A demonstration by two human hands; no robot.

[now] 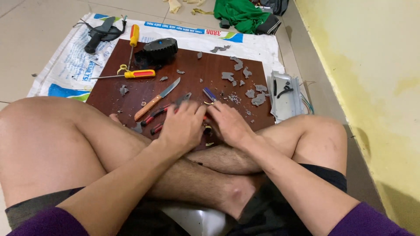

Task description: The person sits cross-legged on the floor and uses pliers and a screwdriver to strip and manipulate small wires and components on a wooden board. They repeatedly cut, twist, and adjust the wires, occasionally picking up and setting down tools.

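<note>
Pliers (162, 114) under left hand (183, 126); knife (156, 99) beside.

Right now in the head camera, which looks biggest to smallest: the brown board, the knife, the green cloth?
1. Brown board
2. Green cloth, though it lies farther away and is cut off at the edge, so it may be bigger than it looks
3. Knife

2 screwdrivers (133, 50), 1 knife (157, 99), 2 pliers (164, 114), 1 board (210, 61)
</note>
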